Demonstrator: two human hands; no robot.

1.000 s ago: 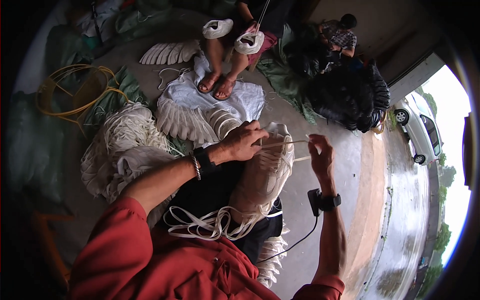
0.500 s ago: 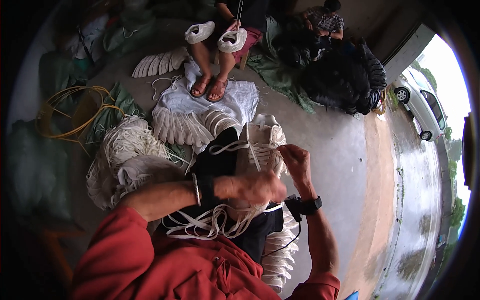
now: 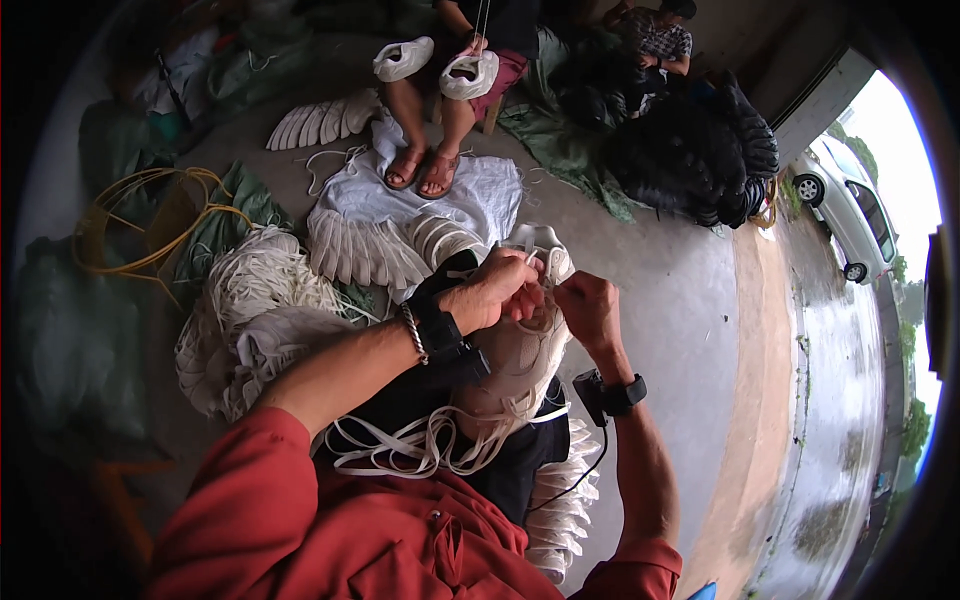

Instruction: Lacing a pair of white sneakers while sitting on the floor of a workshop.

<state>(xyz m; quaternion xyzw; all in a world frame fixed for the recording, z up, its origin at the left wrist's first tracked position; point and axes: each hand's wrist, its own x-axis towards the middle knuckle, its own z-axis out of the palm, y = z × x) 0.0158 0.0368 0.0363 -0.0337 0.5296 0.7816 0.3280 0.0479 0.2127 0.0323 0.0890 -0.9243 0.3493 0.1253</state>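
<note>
Evidently the left hand (image 3: 495,290) pinches a lace (image 3: 530,247) over the white shoe (image 3: 528,362) on the person's dark-clad lap (image 3: 385,388); the right hand (image 3: 588,308) curls closed at the shoe's right edge, its contents hidden. Leftward, a white lace heap (image 3: 262,272) crowds the left forearm (image 3: 345,362); rightward, grey floor (image 3: 670,310) stretches wide to a tan strip (image 3: 757,330).

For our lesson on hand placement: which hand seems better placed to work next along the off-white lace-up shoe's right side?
Probably the right hand: it is beside that edge, whereas the left hand reaches over the shoe from its left.
</note>
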